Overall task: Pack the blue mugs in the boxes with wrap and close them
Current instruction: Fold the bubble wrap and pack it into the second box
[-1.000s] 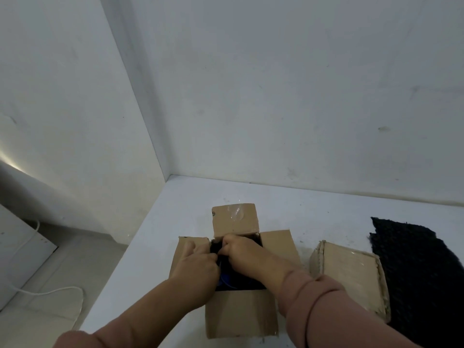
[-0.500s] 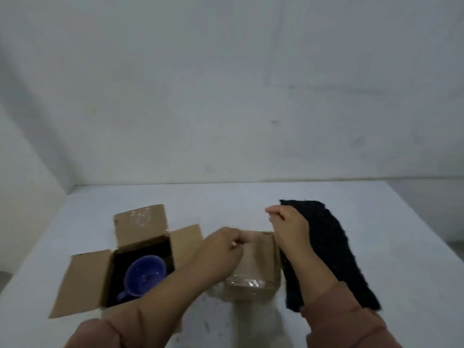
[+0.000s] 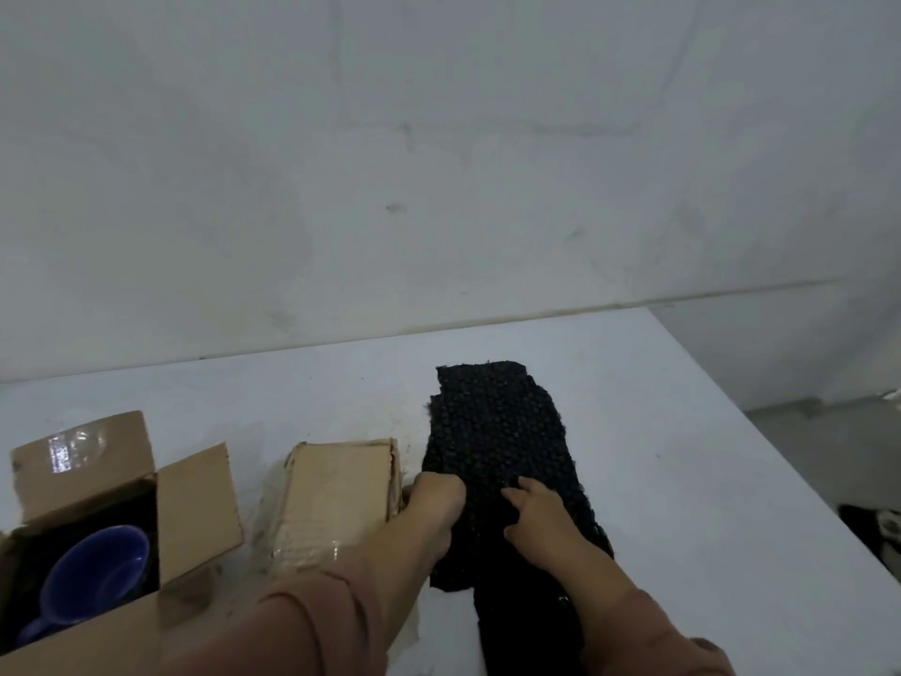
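Note:
A sheet of black bubble wrap (image 3: 497,426) lies on the white table (image 3: 682,480), right of centre. My left hand (image 3: 436,500) has its fingers curled over the wrap's left edge. Resting on top of the wrap is my right hand (image 3: 536,517), with finger and thumb apart. A blue mug (image 3: 92,578) sits inside an open cardboard box (image 3: 195,509) at the lower left, on dark lining. Between that box and the wrap stands a second cardboard box (image 3: 336,490) with its flaps shut and clear tape on it.
A grey wall (image 3: 439,187) rises right behind the table. The table's right edge drops to the floor (image 3: 829,446) at the far right. Bare tabletop lies behind the boxes and right of the wrap.
My view has swung right, away from the open box. Both hands left the mug box, passed over the shut box and now sit on the black wrap.

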`<act>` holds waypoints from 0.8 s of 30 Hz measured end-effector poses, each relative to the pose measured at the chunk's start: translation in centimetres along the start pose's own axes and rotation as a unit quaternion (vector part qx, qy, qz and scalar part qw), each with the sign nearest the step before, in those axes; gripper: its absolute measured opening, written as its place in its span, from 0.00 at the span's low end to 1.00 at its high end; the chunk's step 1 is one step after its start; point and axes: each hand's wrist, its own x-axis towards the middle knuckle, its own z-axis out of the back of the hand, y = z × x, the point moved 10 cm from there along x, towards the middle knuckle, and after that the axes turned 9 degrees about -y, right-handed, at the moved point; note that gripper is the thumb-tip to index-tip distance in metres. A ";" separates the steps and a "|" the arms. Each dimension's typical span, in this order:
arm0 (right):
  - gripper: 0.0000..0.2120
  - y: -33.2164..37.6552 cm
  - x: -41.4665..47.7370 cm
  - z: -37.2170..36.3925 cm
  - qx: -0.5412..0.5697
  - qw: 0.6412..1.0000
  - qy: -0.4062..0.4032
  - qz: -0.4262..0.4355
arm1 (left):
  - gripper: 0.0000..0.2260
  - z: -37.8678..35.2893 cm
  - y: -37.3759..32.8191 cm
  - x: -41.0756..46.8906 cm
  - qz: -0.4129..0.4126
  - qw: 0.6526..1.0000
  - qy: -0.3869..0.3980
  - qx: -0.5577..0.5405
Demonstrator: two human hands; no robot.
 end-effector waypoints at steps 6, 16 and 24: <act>0.25 -0.1 0.0 -0.4 -0.027 0.999 0.005 0.029 | 0.12 -2.0 -1.1 1.8 -0.079 0.996 0.030 0.019; 0.15 -2.6 0.6 4.7 0.177 0.965 -0.186 -0.045 | 0.15 -1.8 -6.4 -0.9 -0.309 0.933 -0.040 0.178; 0.26 1.3 2.0 4.0 0.666 0.727 0.042 -0.161 | 0.07 6.0 -11.1 -5.0 -0.238 0.962 0.081 -0.106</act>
